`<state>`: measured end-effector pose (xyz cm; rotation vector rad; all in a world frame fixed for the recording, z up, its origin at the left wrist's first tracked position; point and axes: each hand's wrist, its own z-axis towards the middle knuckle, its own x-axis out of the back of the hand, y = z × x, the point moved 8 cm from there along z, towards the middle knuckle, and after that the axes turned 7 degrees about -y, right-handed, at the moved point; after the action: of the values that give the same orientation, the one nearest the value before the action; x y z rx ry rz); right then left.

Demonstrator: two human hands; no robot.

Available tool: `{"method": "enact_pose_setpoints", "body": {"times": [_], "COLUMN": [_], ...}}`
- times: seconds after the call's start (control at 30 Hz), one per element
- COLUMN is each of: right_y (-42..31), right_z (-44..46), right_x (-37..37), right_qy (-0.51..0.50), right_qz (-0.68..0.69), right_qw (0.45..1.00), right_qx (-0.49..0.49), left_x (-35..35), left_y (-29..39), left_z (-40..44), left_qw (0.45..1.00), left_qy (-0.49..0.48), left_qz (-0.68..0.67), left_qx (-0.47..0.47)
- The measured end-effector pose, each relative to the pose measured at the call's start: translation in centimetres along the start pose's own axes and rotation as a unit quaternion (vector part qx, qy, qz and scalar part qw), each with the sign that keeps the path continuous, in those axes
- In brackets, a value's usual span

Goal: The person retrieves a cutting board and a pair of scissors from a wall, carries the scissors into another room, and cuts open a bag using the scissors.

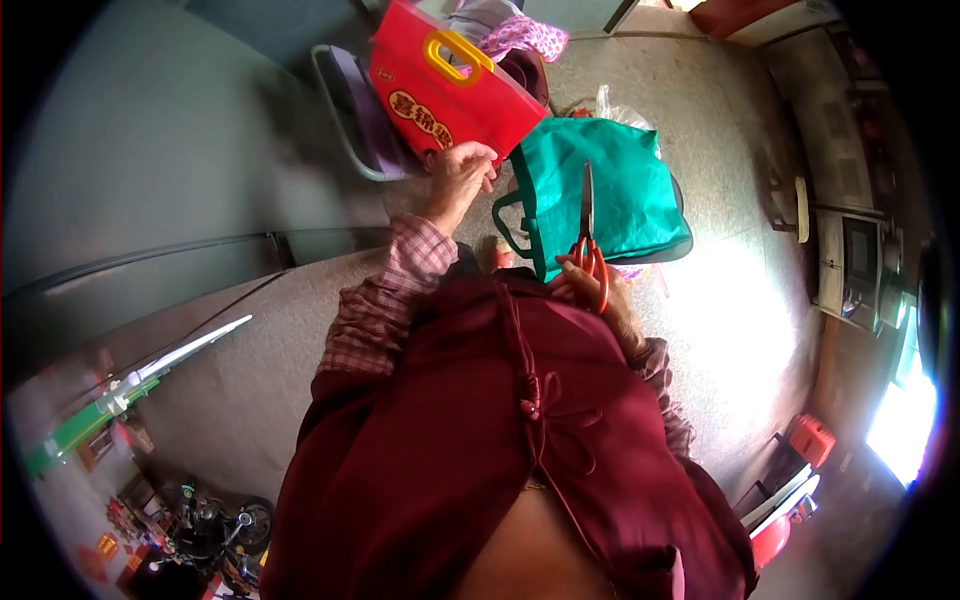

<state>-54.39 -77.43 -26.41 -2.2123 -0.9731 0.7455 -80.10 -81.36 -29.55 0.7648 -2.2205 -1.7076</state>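
Red-handled scissors (588, 225) are in my right hand (597, 288), blades pointing away from my body over a green bag (605, 185). My left hand (463, 183) is at the lower edge of a red box (450, 100) with a yellow handle and printed characters. The fingers of that hand are bent and pressed together; whether they grip the box edge is hard to make out. The green bag lies to the right of the red box, its dark-edged strap hanging toward my left side.
A purple chair (360, 115) with a grey frame stands left of the red box, and pink patterned cloth (525, 38) lies behind it. A motorcycle (215, 530) is at the lower left. Toward the lower right is a red case (811, 441).
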Motion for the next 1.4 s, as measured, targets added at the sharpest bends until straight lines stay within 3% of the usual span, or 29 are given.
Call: {"method": "enact_pose_setpoints", "body": {"times": [0.17,0.23,0.5,0.73,0.87,1.07,1.17,1.27,1.4], "right_y": [-0.5,-0.6,-5.6,-6.7,-7.1,-9.1,-11.6,-12.7,-14.3], "right_z": [0.8,1.4,2.6,6.1,7.9,10.2,11.7,13.9,16.5], "right_x": [-0.4,-0.7,-6.1,-10.7,-12.3,-14.1,-15.4,-16.3,-16.9], "right_qy": [-0.017,-0.024,-0.111,-0.164,-0.173,-0.145,-0.158,-0.140,-0.125], "right_qz": [-0.038,-0.046,-0.038,-0.048,-0.065,-0.090,-0.224,-0.115,-0.146], "right_qw": [0.999,0.998,0.992,0.985,0.982,0.985,0.952,0.982,0.980], "right_qx": [0.025,0.034,0.050,0.024,0.040,0.007,0.133,0.049,0.047], "left_x": [2.3,4.8,16.5,20.8,21.6,21.6,22.0,22.3,22.3], "left_y": [0.9,1.6,7.5,9.9,8.3,7.8,7.1,6.3,6.2], "left_z": [0.8,1.1,6.4,12.4,15.1,15.1,15.1,15.2,15.7], "left_qw": [0.997,0.996,0.980,0.962,0.964,0.996,0.997,0.995,0.994], "left_qy": [0.058,0.086,0.182,0.217,0.164,0.040,0.008,-0.009,-0.028], "left_qz": [-0.034,-0.026,0.022,0.165,0.194,0.017,-0.049,-0.074,-0.079], "left_qx": [-0.023,-0.006,-0.077,0.012,0.083,0.072,0.058,0.068,0.068]}}
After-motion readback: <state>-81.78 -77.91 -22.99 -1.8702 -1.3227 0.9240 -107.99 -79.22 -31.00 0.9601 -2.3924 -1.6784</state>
